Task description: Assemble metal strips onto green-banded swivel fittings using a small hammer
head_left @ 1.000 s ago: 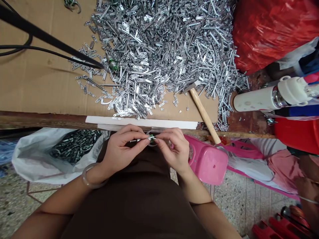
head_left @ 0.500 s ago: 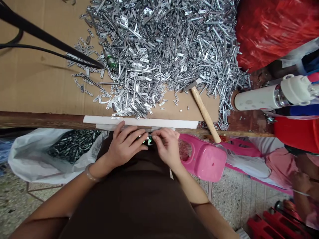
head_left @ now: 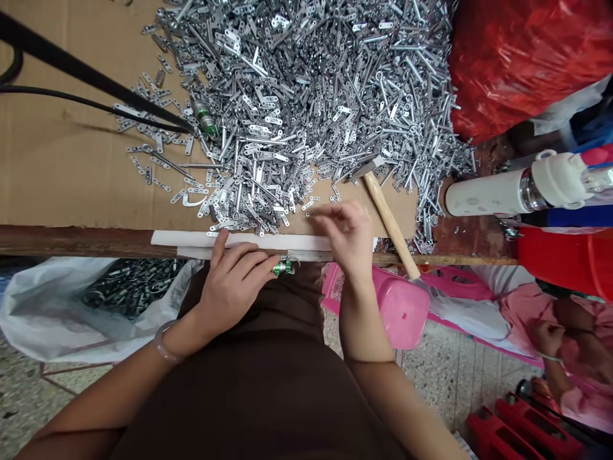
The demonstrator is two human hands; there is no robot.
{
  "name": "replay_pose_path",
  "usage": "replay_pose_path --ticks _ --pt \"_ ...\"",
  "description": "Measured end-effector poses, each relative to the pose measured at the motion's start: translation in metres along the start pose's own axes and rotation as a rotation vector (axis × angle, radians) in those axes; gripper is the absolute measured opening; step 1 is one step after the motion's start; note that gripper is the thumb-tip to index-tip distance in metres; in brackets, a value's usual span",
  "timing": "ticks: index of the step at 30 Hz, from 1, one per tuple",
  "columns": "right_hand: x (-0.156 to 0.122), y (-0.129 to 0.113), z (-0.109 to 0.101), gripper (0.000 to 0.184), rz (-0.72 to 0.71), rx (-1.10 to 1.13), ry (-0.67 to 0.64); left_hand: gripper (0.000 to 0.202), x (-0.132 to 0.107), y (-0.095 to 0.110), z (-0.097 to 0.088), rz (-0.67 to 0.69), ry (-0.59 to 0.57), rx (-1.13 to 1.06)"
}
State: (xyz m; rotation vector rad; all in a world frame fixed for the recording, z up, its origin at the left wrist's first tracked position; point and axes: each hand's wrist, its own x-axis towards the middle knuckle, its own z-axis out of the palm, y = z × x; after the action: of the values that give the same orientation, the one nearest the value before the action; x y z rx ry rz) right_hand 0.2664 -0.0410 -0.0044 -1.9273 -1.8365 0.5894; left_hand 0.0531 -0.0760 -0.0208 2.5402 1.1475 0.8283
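My left hand (head_left: 239,281) is closed at the table's front edge. Its thumb and fingers grip a small green and silver metal piece (head_left: 283,266), with a thin curved bit sticking out at its right end; the fingers hide the rest. Over the front of the table is my right hand (head_left: 352,239), blurred by motion. Its fingers are curled, thumb and forefinger close together near a small silver link (head_left: 308,214); whether it holds anything is unclear. Beyond both hands lies a large heap of small silver metal parts (head_left: 297,96).
A hammer (head_left: 390,220) rests across the table edge at right, near a white bottle (head_left: 488,193) lying on its side. Below are a sack (head_left: 52,332) of metal parts and a pink stool (head_left: 405,313). A black stand arm (head_left: 96,70) crosses the upper left.
My right hand has left the green and silver piece and moved up and right over the table. My left hand still grips the piece by the edge.
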Motion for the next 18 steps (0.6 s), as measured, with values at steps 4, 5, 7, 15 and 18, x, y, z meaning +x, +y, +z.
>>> replay_pose_path --ticks 4,5,7,15,18 --pt "0.030 0.003 -0.006 0.012 -0.045 -0.019 0.017 0.012 -0.002 -0.002 0.000 -0.014 0.004 -0.069" --pt "0.034 0.004 -0.007 0.013 -0.080 -0.025 -0.024 0.011 -0.002 -0.002 0.000 -0.020 0.002 -0.081" --pt "0.039 0.004 -0.007 0.014 -0.148 -0.053 -0.117 0.011 -0.001 -0.002 0.000 -0.038 -0.001 -0.097" --pt "0.020 -0.001 -0.015 0.013 -0.170 -0.027 -0.156 0.010 -0.001 -0.002 0.001 -0.066 -0.001 -0.127" --pt "-0.008 -0.018 -0.017 0.016 -0.169 0.136 -0.112 0.009 -0.002 -0.002 0.002 -0.078 0.003 -0.149"
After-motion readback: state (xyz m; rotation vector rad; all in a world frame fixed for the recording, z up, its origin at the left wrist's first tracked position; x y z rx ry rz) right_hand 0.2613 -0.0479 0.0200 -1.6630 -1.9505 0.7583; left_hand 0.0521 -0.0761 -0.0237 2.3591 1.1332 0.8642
